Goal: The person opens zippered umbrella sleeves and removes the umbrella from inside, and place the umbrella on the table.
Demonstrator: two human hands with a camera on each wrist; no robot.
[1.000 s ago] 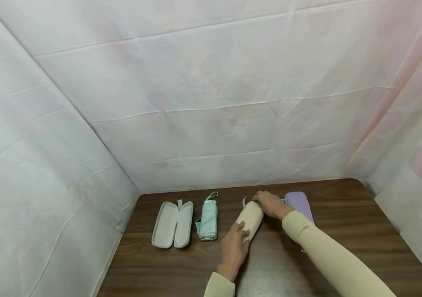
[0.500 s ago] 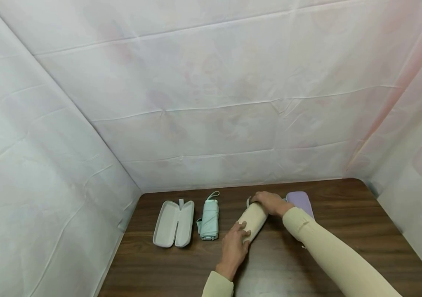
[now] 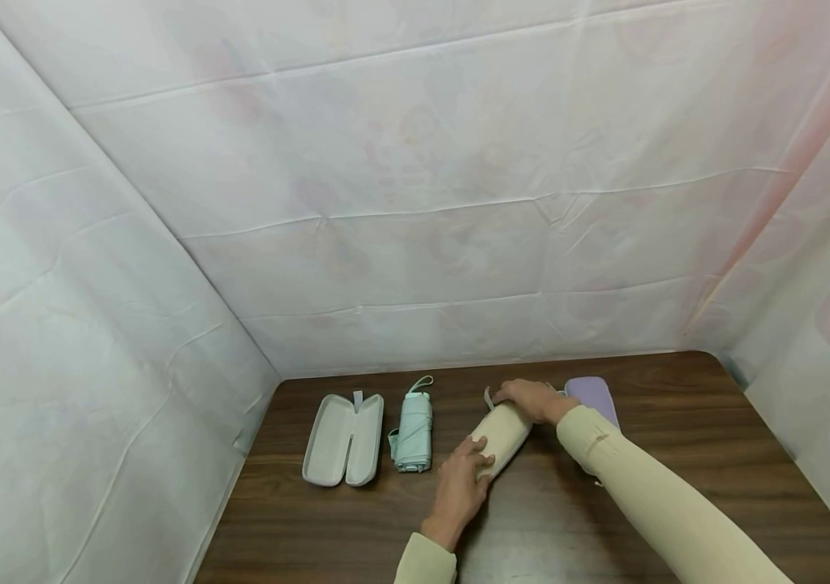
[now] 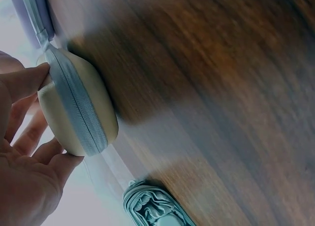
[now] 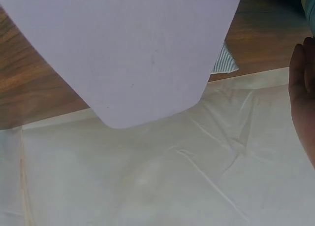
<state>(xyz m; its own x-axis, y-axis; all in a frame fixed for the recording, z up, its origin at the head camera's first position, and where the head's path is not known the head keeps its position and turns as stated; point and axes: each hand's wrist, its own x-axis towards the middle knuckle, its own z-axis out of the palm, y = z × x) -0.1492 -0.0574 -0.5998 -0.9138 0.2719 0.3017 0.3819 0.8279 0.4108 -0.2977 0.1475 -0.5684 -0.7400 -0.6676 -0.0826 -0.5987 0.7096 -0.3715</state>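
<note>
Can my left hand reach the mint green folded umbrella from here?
Probably yes: the folded umbrella lies just left of your left hand, with nothing between them in the head view. That hand grips the cream zippered case, though, so would likely need to let go.

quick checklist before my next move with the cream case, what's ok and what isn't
1. Left hand holding the cream case: ok, it grips the near end.
2. Right hand securely gripping the far end: cannot tell, it is there, but its underside is hidden.
3. Zipper closed: ok along the stretch shown in the left wrist view; the rest is hidden.
4. Mint umbrella apart from the cream case: ok, bare table shows between them.
5. Grey case shut: not ok, it lies open.
</note>
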